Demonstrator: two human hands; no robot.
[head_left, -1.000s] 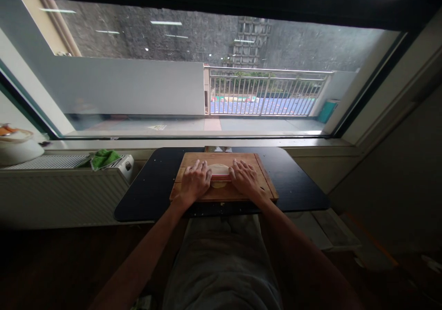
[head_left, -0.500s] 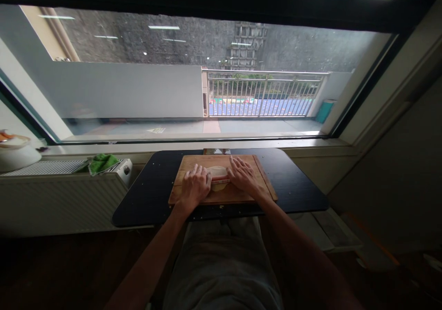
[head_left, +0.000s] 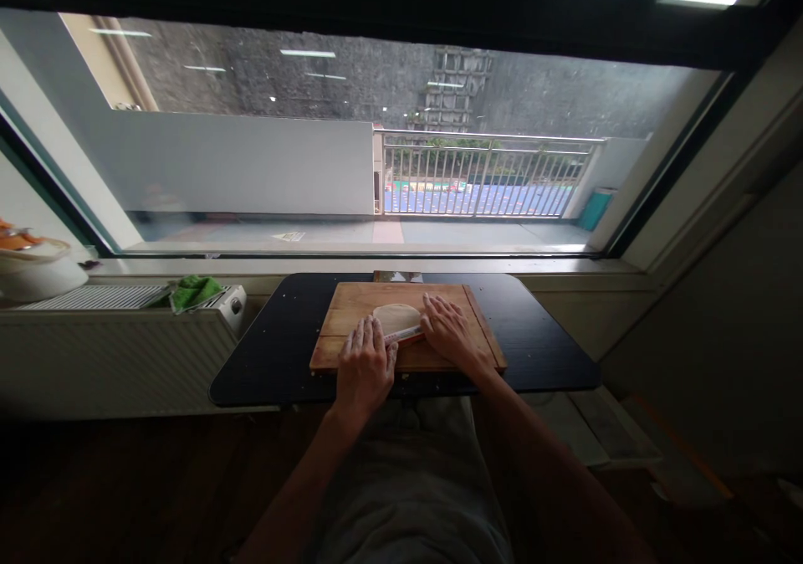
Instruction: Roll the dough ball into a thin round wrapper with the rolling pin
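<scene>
On the wooden cutting board (head_left: 347, 303) lies a flat, rounded sheet of pale dough (head_left: 396, 316). Across its near edge runs a straight rod (head_left: 405, 335), whitish and red with print-like marks, used as a rolling pin; it slants, left end nearer me. My left hand (head_left: 366, 363) rests over the rod's left end, fingers stretched forward and whitened as if by flour. Over the right end lies my right hand (head_left: 449, 330), palm down, its fingers also extended. Neither hand is wrapped round the rod. Both ends of the rod are hidden beneath my hands.
The board lies on a black table (head_left: 276, 330) dotted with crumbs, against the window sill (head_left: 326, 268). A small flat item (head_left: 398, 277) is behind the board. Leftward stand a radiator (head_left: 125, 355) with a green cloth (head_left: 194, 292) on top and a white container (head_left: 38, 271).
My left hand has come nearer to me, so the rod now slants and more of the dough shows beyond it. My right hand has shifted slightly, and the view has turned a little.
</scene>
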